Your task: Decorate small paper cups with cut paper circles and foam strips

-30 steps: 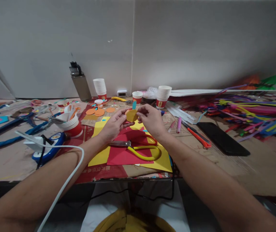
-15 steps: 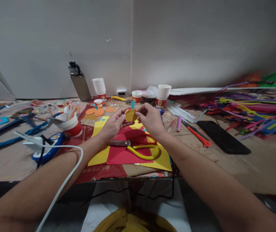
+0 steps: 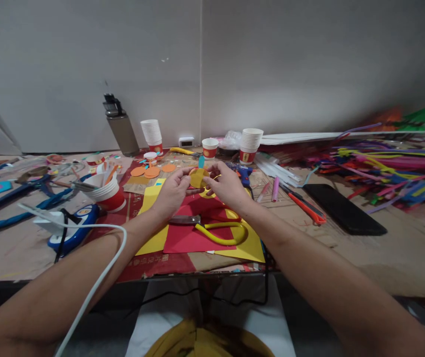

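Observation:
Between my two hands is a small yellow disc [image 3: 199, 178] with a blue strip [image 3: 201, 161] sticking up from its top edge. My left hand [image 3: 174, 191] grips the disc's left side with its fingertips. Fingers of my right hand [image 3: 226, 186] pinch its right edge. Scissors [image 3: 221, 233] with yellow and red handles lie below my hands on red paper [image 3: 182, 240], which rests on yellow paper [image 3: 249, 248]. Orange discs [image 3: 151, 172] lie to the left, beyond my left hand.
Paper cups [image 3: 105, 194] with tools stand at left, near a blue and white power strip [image 3: 82, 225]. Further back are a bottle [image 3: 123, 131] and stacked cups [image 3: 250, 145]. On the right lie a cutter [image 3: 307, 208], a black phone [image 3: 344, 209] and pipe cleaners [image 3: 394, 171].
The held disc has shifted slightly left with both hands. My right hand's fingers have moved lower along its edge, and a yellow ring and the blue glue gun behind that hand show more.

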`<state>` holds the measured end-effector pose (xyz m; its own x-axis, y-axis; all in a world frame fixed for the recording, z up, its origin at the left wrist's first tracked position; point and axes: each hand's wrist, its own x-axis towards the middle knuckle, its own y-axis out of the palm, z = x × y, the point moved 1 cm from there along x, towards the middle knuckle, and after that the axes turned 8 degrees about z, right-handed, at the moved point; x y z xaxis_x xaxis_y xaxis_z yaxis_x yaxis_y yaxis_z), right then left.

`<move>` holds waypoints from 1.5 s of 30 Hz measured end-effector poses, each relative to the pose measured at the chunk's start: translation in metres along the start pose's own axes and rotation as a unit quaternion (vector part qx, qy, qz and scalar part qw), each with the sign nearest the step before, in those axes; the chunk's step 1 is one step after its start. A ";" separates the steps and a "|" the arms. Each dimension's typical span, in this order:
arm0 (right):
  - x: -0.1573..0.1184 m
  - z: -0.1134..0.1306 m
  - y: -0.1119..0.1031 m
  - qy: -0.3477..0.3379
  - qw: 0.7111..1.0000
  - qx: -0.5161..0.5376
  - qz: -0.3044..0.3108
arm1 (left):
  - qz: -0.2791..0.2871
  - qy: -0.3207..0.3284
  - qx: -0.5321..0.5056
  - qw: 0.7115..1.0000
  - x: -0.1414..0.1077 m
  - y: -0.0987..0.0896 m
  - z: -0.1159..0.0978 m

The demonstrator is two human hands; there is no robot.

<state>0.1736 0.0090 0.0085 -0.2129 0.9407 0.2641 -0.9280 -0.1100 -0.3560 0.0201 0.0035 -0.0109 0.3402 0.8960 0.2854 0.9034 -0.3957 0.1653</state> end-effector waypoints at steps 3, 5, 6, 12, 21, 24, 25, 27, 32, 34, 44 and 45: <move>0.002 -0.002 0.000 -0.012 1.000 0.014 0.003 | -0.007 -0.005 -0.004 1.000 0.000 -0.002 0.000; 0.003 -0.002 -0.001 -0.017 1.000 0.018 0.004 | -0.010 -0.018 -0.001 1.000 0.000 -0.003 0.000; 0.003 -0.002 -0.001 -0.018 1.000 0.018 0.005 | -0.012 -0.024 0.000 1.000 0.000 -0.003 -0.001; 0.001 0.002 -0.004 -0.036 0.999 -0.030 -0.003 | -0.036 -0.054 0.038 0.997 -0.002 -0.002 -0.003; 0.007 0.001 -0.009 -0.044 0.998 -0.022 0.028 | 0.041 -0.083 0.090 0.992 -0.001 -0.005 0.005; 0.010 -0.004 -0.009 -0.035 0.999 -0.027 0.027 | 0.059 -0.102 0.049 0.992 -0.002 -0.002 0.004; 0.010 -0.005 -0.009 -0.030 0.999 -0.027 0.024 | 0.061 -0.111 0.024 0.992 -0.003 -0.001 0.003; 0.012 -0.009 -0.009 -0.021 0.999 -0.023 0.021 | 0.055 -0.126 -0.013 0.990 -0.003 0.001 0.002; 0.013 -0.013 -0.009 -0.011 1.000 -0.012 0.013 | 0.027 -0.140 -0.009 0.990 -0.004 0.003 0.001; 0.013 -0.014 -0.009 -0.005 1.000 0.000 0.012 | 0.029 -0.142 -0.007 0.989 -0.004 0.003 0.002; 0.010 -0.011 -0.008 0.059 0.993 0.096 0.023 | 0.026 -0.144 0.001 0.989 -0.003 0.003 0.001; 0.009 -0.009 -0.008 0.065 0.992 0.104 0.028 | 0.017 -0.149 -0.004 0.989 -0.003 0.003 0.000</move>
<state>0.1820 0.0213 0.0057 -0.2364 0.9635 0.1257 -0.9619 -0.2137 -0.1705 0.0221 0.0000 -0.0111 0.4330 0.9014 -0.0006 0.8885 -0.4267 0.1687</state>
